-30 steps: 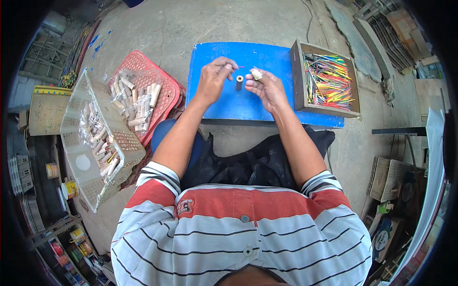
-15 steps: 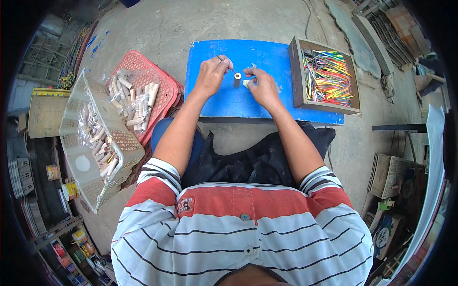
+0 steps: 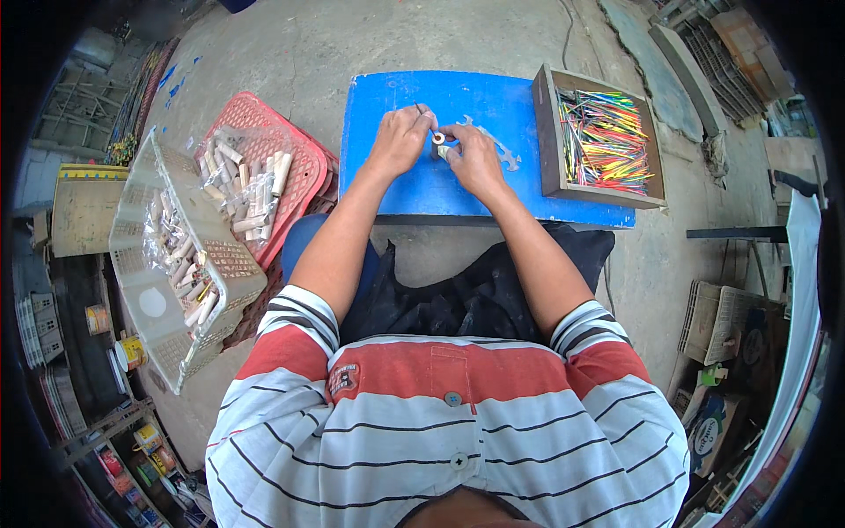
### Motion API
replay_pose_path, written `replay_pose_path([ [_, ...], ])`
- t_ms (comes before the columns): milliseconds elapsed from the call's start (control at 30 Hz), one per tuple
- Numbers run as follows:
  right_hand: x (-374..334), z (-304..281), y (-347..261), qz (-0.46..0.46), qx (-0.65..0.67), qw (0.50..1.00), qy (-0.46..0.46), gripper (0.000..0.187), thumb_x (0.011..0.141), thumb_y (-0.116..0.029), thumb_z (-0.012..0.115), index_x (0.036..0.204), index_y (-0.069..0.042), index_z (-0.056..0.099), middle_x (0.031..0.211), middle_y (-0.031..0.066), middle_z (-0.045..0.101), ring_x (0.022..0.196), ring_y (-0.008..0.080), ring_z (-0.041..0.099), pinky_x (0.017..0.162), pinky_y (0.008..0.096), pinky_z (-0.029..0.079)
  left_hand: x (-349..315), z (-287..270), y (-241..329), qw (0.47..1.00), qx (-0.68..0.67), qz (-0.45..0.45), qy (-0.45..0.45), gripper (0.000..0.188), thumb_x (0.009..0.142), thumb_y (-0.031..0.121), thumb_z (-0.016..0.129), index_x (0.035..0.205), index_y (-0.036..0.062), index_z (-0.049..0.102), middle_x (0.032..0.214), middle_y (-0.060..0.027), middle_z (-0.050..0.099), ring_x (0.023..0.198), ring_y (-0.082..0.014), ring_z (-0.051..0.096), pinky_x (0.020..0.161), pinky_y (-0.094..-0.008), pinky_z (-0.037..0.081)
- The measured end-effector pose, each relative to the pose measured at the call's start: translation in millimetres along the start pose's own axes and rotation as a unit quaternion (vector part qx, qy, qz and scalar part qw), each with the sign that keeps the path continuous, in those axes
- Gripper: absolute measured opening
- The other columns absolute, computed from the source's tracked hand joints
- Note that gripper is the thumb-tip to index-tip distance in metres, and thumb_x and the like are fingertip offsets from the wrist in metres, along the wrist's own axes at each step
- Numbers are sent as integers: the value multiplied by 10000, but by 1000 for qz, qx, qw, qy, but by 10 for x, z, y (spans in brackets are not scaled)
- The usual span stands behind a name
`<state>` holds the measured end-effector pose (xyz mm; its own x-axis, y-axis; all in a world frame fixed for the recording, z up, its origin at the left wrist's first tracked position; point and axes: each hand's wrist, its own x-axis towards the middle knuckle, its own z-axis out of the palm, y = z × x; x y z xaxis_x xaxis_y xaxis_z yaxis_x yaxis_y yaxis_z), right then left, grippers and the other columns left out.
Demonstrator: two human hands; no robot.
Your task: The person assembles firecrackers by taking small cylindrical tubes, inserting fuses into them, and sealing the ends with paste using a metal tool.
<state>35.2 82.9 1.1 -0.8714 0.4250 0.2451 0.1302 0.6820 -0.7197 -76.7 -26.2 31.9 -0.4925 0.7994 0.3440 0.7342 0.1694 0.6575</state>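
A short dark cylinder [image 3: 436,150] stands upright on the blue table [image 3: 378,92], its top a pale ring with a hole. Just left of it, my left hand [image 3: 403,141] is closed in a pinch on a thin dark stick [image 3: 419,109], whose lower end is hidden by the fingers. My right hand [image 3: 476,161] comes up against the cylinder's right side, index finger by the top ring. Between its thumb and fingers is a small pale greenish piece [image 3: 444,152], too small to name. Grey-white flat scraps [image 3: 509,159] lie beyond the right hand.
A wooden tray [image 3: 547,172] of many coloured thin sticks stands at the table's right end. On the left, a red basket [image 3: 299,189] and a whitish plastic basket [image 3: 242,286] hold bagged pale cylinders. Dark cloth [image 3: 440,308] covers my lap.
My right hand has moved left to the cylinder, bringing the pale piece against it. My left hand has shifted slightly right, closer to the top ring. More of the grey-white scraps shows.
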Motion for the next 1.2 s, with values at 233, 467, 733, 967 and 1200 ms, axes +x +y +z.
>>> replay_pose_path([
  [233, 0, 31, 26, -25, -17, 999, 18, 317, 672, 18, 552, 983, -22, 597, 899, 159, 603, 800, 313, 574, 731, 394, 448, 13, 27, 49, 997, -51, -54, 9, 249, 822, 161, 417, 730, -15, 568, 762, -179, 593, 717, -341, 569, 640, -417, 426],
  [467, 1, 11, -17, -5, -19, 1000, -3, 288, 686, 12, 529, 959, -41, 603, 923, 176, 581, 867, 350, 554, 760, 430, 449, -9, 84, 37, 995, -78, -64, -8, 208, 815, 154, 454, 811, -24, 560, 771, -217, 587, 729, -363, 570, 639, -427, 427],
  [733, -21, -199, 190, 114, -253, 960, 41, 201, 755, -72, 494, 927, -32, 590, 962, 179, 550, 910, 339, 541, 744, 426, 469, -77, 127, 31, 998, -48, -51, -10, 201, 845, 115, 438, 810, -46, 553, 781, -179, 591, 749, -314, 585, 667, -361, 444],
  [967, -144, -185, 555, 199, -354, 913, -40, 198, 797, -105, 449, 923, -25, 579, 1004, 170, 527, 969, 335, 510, 743, 430, 465, -94, 182, 46, 1000, -7, -9, 15, 187, 860, 115, 430, 825, -29, 544, 774, -176, 573, 735, -339, 566, 659, -397, 434],
  [1200, -77, -293, 522, 264, -256, 928, -51, 198, 770, -108, 518, 920, -4, 595, 976, 201, 574, 960, 346, 545, 762, 474, 459, -120, 184, 74, 999, -32, -29, 14, 205, 862, 142, 430, 840, -34, 534, 850, -240, 562, 786, -411, 542, 682, -462, 431],
])
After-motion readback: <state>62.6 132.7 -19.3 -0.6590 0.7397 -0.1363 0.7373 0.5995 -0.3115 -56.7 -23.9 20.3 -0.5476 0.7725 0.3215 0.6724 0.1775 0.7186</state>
